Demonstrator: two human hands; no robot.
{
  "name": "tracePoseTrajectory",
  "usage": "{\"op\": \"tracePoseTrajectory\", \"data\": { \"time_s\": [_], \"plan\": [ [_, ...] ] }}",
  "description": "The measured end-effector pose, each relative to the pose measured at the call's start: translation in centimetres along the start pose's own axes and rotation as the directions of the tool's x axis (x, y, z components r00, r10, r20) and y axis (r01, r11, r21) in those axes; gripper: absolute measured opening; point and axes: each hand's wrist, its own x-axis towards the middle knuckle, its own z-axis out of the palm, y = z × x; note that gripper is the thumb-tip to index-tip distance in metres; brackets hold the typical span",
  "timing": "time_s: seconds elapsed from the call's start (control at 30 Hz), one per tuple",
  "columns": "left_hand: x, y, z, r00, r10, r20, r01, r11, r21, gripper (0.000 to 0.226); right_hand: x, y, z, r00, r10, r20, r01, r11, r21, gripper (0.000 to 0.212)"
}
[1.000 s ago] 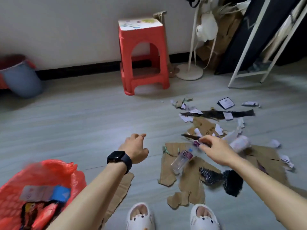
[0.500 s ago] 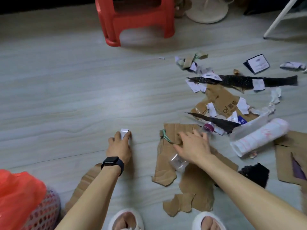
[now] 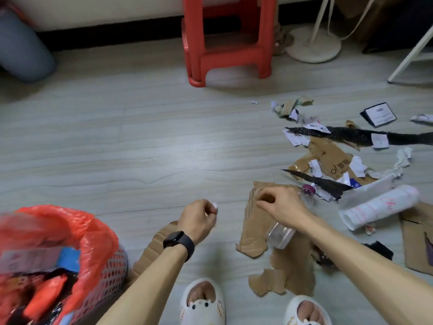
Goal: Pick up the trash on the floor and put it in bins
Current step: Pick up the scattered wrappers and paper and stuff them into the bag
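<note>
My left hand is raised just above the floor and pinches a small white scrap at its fingertips. My right hand has its fingers curled at the top corner of a torn cardboard piece, where a green-striped scrap lay; that scrap is hidden under the fingers. A clear plastic bottle with a purple cap lies under my right wrist. A mesh basket lined with a red bag stands at lower left, holding trash.
Scattered paper, black strips and brown cardboard cover the floor at right, with a white roll. A red stool, a fan base and a white rack leg stand at the back. A grey bin sits far left.
My left hand has lifted off the floor with the white scrap. My right hand has slid left off the bottle and curled at the cardboard's corner. The view has tilted up, and the basket shows again.
</note>
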Motion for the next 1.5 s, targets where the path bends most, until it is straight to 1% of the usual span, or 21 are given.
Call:
{"op": "tracePoseTrajectory", "data": {
  "time_s": [0.1, 0.2, 0.27, 0.33, 0.4, 0.47, 0.5, 0.57, 0.63, 0.67, 0.73, 0.8, 0.87, 0.97, 1.07, 1.1, 1.17, 1.3, 1.37, 1.47, 1.5],
  "plan": [
    [-4.4, 1.3, -5.2, 0.987, -0.015, -0.161, -0.012, 0.986, -0.166, 0.01, -3.6, -5.9, -1.9, 0.989, -0.145, 0.031, 0.147, 0.987, -0.064, 0.014],
    [-9.1, 0.3, -11.8, 0.933, -0.098, -0.347, -0.015, 0.952, -0.307, 0.01, -6.5, -13.1, -2.8, 0.949, -0.301, 0.092, 0.311, 0.943, -0.116, 0.013],
    [-13.0, -2.0, -16.3, 0.868, -0.169, -0.467, -0.02, 0.927, -0.373, 0.011, -8.5, -18.7, -2.4, 0.893, -0.421, 0.16, 0.447, 0.873, -0.194, 0.014],
    [-16.5, -4.7, -19.4, 0.786, -0.232, -0.573, -0.015, 0.92, -0.392, 0.012, -10.2, -23.7, -1.3, 0.841, -0.493, 0.225, 0.538, 0.806, -0.246, 0.018],
    [-20.0, -8.2, -21.6, 0.715, -0.316, -0.623, 0.048, 0.912, -0.408, 0.012, -11.4, -28.3, 0.9, 0.791, -0.556, 0.257, 0.61, 0.752, -0.25, 0.02],
    [-23.0, -11.8, -23.0, 0.683, -0.414, -0.602, 0.16, 0.889, -0.43, 0.01, -12.4, -32.0, 4.0, 0.746, -0.592, 0.305, 0.66, 0.717, -0.225, 0.022],
    [-24.5, -13.7, -23.6, 0.691, -0.456, -0.56, 0.213, 0.87, -0.445, 0.009, -12.9, -33.7, 5.6, 0.726, -0.6, 0.335, 0.68, 0.7, -0.219, 0.023],
    [-26.4, -16.1, -24.5, 0.762, -0.479, -0.437, 0.264, 0.845, -0.465, 0.016, -13.7, -36.0, 8.1, 0.704, -0.592, 0.392, 0.697, 0.681, -0.224, 0.031],
    [-26.9, -16.9, -25.3, 0.839, -0.425, -0.339, 0.288, 0.876, -0.386, 0.023, -13.9, -37.0, 8.9, 0.715, -0.568, 0.407, 0.683, 0.694, -0.23, 0.044],
    [-26.8, -16.9, -25.9, 0.862, -0.39, -0.325, 0.282, 0.9, -0.332, 0.023, -14.0, -37.1, 8.6, 0.726, -0.557, 0.404, 0.67, 0.705, -0.232, 0.047],
    [-26.4, -15.8, -27.2, 0.891, -0.318, -0.324, 0.245, 0.938, -0.245, 0.021, -14.3, -36.9, 6.8, 0.739, -0.553, 0.385, 0.659, 0.71, -0.248, 0.043],
    [-25.6, -13.3, -28.2, 0.919, -0.238, -0.314, 0.199, 0.968, -0.152, 0.024, -14.8, -35.6, 3.6, 0.766, -0.533, 0.359, 0.634, 0.716, -0.291, 0.037],
    [-24.1, -9.4, -28.8, 0.954, -0.101, -0.283, 0.098, 0.995, -0.025, 0.029, -15.3, -32.9, -0.4, 0.811, -0.505, 0.295, 0.582, 0.744, -0.328, 0.034],
    [-21.2, -1.0, -27.7, 0.988, 0.088, -0.129, -0.079, 0.994, 0.077, 0.032, -17.0, -26.4, -7.1, 0.9, -0.415, 0.136, 0.437, 0.849, -0.299, 0.03],
    [-17.4, 9.6, -23.3, 0.955, 0.285, 0.081, -0.295, 0.94, 0.169, 0.032, -20.2, -17.0, -13.4, 0.964, -0.252, -0.081, 0.236, 0.956, -0.173, 0.024],
    [-17.0, 11.2, -22.8, 0.942, 0.32, 0.101, -0.334, 0.921, 0.201, 0.033, -20.5, -15.6, -14.1, 0.964, -0.229, -0.136, 0.214, 0.969, -0.12, 0.022],
    [-15.1, 16.4, -18.1, 0.908, 0.379, 0.178, -0.413, 0.88, 0.233, 0.034, -22.4, -9.3, -16.2, 0.961, -0.099, -0.26, 0.099, 0.995, -0.012, 0.017],
    [-13.3, 22.2, -5.9, 0.834, 0.402, 0.379, -0.515, 0.814, 0.269, 0.037, -25.2, 2.9, -16.4, 0.906, 0.188, -0.38, -0.1, 0.966, 0.238, 0.014],
    [-13.5, 23.2, -0.4, 0.784, 0.401, 0.473, -0.564, 0.779, 0.274, 0.039, -25.8, 8.1, -15.0, 0.878, 0.296, -0.377, -0.169, 0.927, 0.335, 0.012],
    [-13.3, 23.5, 7.4, 0.716, 0.394, 0.577, -0.613, 0.75, 0.248, 0.049, -25.7, 15.8, -12.1, 0.839, 0.457, -0.295, -0.31, 0.847, 0.431, 0.012],
    [-13.4, 23.0, 8.6, 0.715, 0.388, 0.582, -0.612, 0.75, 0.251, 0.051, -25.6, 17.3, -10.8, 0.829, 0.49, -0.27, -0.35, 0.83, 0.434, 0.015]
  ]
}}
